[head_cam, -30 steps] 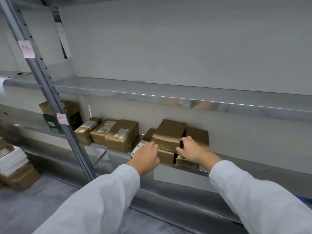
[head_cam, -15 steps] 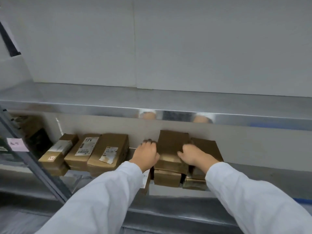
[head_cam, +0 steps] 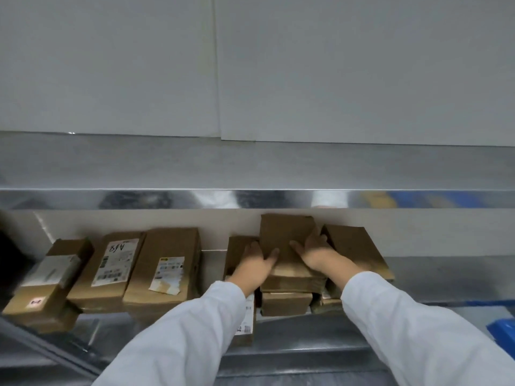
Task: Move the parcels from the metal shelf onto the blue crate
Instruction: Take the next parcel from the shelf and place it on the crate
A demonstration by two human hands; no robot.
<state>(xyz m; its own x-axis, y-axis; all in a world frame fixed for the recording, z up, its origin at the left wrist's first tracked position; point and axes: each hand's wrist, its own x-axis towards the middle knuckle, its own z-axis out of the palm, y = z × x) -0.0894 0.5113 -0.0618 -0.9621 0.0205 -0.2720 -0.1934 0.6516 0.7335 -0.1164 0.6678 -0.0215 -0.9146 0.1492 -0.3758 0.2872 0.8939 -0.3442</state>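
Observation:
A plain brown parcel point(head_cam: 287, 240) sits on top of a small stack on the metal shelf point(head_cam: 434, 280). My left hand point(head_cam: 255, 264) grips its left side with the thumb on top. Against its right side presses my right hand point(head_cam: 315, 252), fingers wrapped round the edge. Under it lies a smaller brown parcel point(head_cam: 287, 303). Beside it lean a brown parcel on the right point(head_cam: 359, 252) and a narrow one on the left point(head_cam: 237, 250). A corner of the blue crate point(head_cam: 503, 331) shows at the far right edge.
Three labelled brown parcels point(head_cam: 164, 266) lie side by side on the shelf's left part. An upper metal shelf point(head_cam: 250, 168) juts out just above the stack. A slanted metal upright point(head_cam: 47, 349) crosses the lower left. White wall panels stand behind.
My view has come closer and swung to the right. Both hands have slid further round the top parcel's sides, thumbs now on its top face.

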